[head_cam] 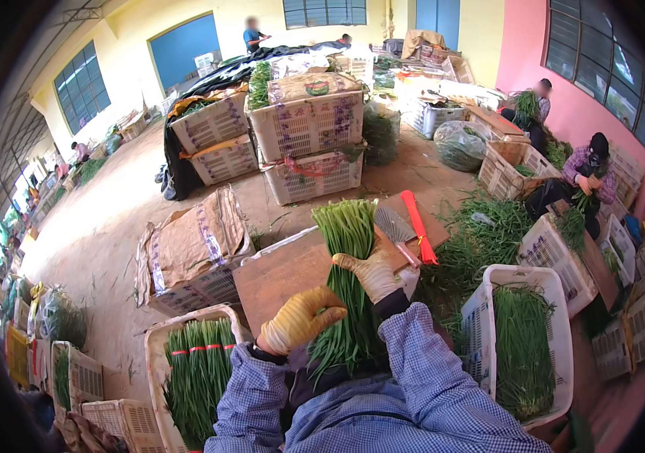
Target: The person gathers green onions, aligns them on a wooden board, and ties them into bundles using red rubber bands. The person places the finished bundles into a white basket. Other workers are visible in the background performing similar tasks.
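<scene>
My right hand (370, 272), in a stained pale glove, grips a thick bundle of garlic chives (350, 232) with the thumb across its front. The bundle's pale cut ends point away from me and its green leaves hang toward my lap. Close to the bundle's left side is my left hand (302, 318), in a yellowed glove with its fingers curled. A bit of green shows between its thumb and fingers; whether it is pinched there is unclear. Beneath lies a wooden board (277, 277). On the board's right are a broad-bladed cleaver (395, 226) and a bunch of red ties (418, 226).
At my left, a white crate (155, 351) holds chive bundles with red bands. A white crate (563, 340) at my right holds loose chives. Loose greens (486, 226) cover the floor beyond it. Stacked crates (305, 130) stand ahead; co-workers (588, 164) sit at the right.
</scene>
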The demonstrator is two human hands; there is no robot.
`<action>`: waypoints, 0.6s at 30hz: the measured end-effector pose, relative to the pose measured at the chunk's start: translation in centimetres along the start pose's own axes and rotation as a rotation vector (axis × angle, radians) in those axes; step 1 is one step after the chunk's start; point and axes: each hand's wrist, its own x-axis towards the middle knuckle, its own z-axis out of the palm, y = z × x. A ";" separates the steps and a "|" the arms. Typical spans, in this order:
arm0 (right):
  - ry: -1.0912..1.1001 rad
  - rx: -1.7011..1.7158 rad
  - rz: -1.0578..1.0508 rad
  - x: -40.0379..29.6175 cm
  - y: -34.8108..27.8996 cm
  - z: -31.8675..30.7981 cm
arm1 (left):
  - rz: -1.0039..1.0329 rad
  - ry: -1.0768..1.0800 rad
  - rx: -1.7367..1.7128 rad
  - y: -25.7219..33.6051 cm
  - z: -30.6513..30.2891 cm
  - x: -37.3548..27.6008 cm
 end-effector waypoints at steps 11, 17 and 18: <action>0.015 -0.046 -0.090 0.7 -0.2 -0.8 | 0.089 0.580 -0.140 -4.3 0.6 1.6; 0.065 -0.043 -0.057 0.5 -2.8 -0.8 | -0.141 0.570 -0.437 -7.8 0.6 -0.5; 0.076 0.065 -0.045 1.1 -3.1 -1.0 | -0.171 0.554 -0.488 -8.4 0.6 -0.4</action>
